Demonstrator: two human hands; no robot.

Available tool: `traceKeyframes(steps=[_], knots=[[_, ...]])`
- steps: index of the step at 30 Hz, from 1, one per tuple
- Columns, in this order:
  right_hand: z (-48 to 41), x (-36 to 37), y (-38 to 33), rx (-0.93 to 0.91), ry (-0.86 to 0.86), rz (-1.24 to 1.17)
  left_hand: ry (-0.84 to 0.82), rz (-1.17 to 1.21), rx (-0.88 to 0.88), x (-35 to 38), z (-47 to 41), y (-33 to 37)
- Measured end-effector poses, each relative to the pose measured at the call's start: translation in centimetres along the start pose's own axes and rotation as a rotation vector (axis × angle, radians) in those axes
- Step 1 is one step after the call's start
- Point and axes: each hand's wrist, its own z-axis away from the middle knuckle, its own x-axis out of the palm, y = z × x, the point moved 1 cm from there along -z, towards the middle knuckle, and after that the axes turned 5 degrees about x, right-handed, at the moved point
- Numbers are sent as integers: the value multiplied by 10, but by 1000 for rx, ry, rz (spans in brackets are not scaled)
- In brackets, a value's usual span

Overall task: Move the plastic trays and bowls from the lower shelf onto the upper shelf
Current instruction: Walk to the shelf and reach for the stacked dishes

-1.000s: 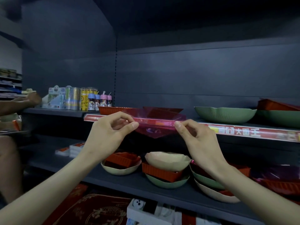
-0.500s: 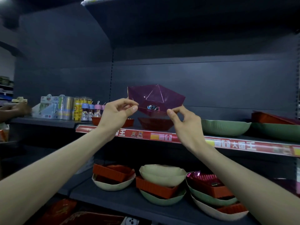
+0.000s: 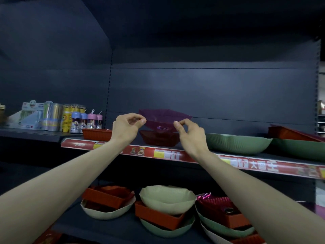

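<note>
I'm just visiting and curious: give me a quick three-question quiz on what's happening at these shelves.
1. True or false: the purple bowl sits on the lower shelf.
2. What lies directly below it? A) green bowl B) dark red tray C) bottles
3. Fill in: the left hand and right hand pinch the bowl's ____.
Key: 1 false, it is at the upper shelf; 2 B; 3 rim.

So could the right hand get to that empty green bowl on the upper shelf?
Probably yes, once it lets go. The right hand is busy pinching the purple bowl, but the green bowl sits just to its right near the front of the upper shelf, with nothing between them.
</note>
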Motion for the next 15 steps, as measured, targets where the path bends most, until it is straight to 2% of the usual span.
traceKeyframes(steps=[15], knots=[[-16, 29, 12, 116, -106, 29, 47, 29, -69, 34, -15, -50]])
